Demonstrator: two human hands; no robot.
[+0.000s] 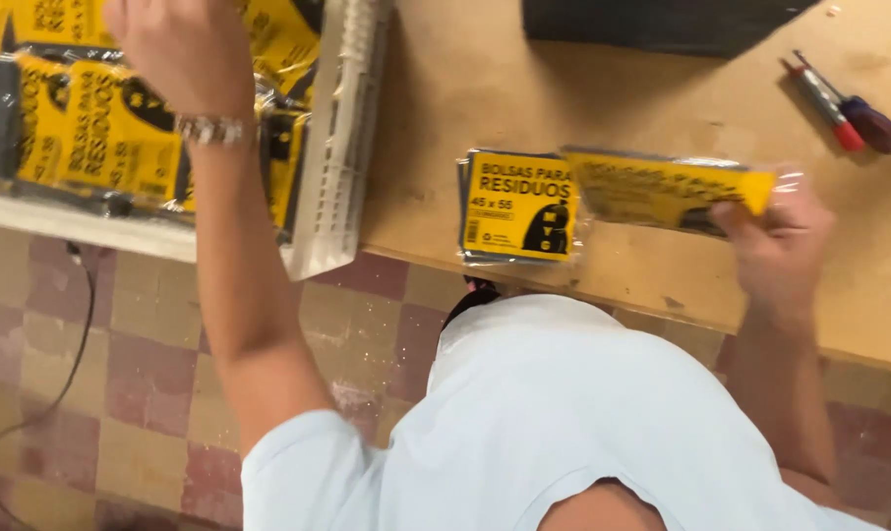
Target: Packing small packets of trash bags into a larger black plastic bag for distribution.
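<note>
A view from above looks down on a person in a pale blue shirt (pixel 554 423) standing at a wooden bench (pixel 662 88). The right hand (pixel 775 251) is closed on a flat yellow-and-black packet (pixel 662 187) wrapped in clear plastic, pinching its near end between thumb and fingers; the packet is blurred and held just above the bench, stretching away from the hand toward the person's left. Just beyond its far end, a second packet (pixel 519 206) of the same kind lies flat on the bench near the front edge, and the held packet overlaps its right side slightly. The left hand (pixel 180 49) reaches up and away to the far left, over a white plastic crate (pixel 342 138) that stands left of the bench. A metal bracelet (pixel 214 128) circles that wrist. The hand's fingers are cut off by the top edge of the frame, so I cannot tell whether they are open or closed, or whether they grip anything. Under and around that hand the crate holds more yellow packets (pixel 96 133), stacked and overlapping. Well beyond the right hand, toward the far right corner of the bench, two markers (pixel 844 103) lie side by side, one red and one dark blue. A dark mat (pixel 652 25) lies along the far edge of the bench. Below the left arm is a floor (pixel 121 374) of worn red and tan tiles, with a thin black cable (pixel 67 364) trailing across it.
</note>
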